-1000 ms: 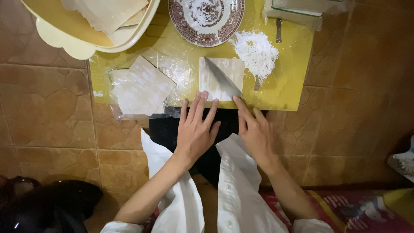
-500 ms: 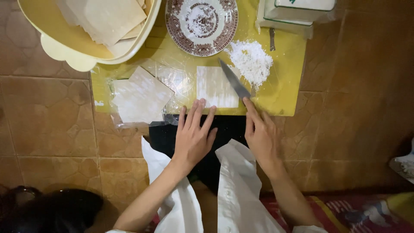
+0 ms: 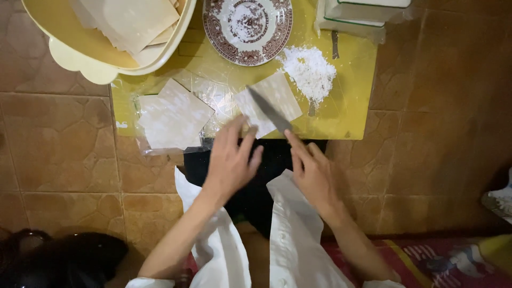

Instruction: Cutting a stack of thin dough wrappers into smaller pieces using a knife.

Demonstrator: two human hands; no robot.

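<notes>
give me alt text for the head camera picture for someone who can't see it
Seen from above, the right hand holds a knife across a square dough sheet on a yellow board, the left hand at the sheet's near edge. Flour, a patterned plate and a yellow bowl lie beyond.

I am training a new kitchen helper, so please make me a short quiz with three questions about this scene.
1. True or false: the right hand holds the knife with its blade lying over the square dough sheet.
2. What lies on the yellow board just right of that sheet? A) a pile of white flour B) a rolling pin C) a spoon
3. Fill in: the patterned plate stands at the far edge of the board, to the ____ of the pale yellow bowl.

Key: 1 true; 2 A; 3 right. Note that the left hand holds nothing; its fingers are spread at the sheet's near edge.
</notes>
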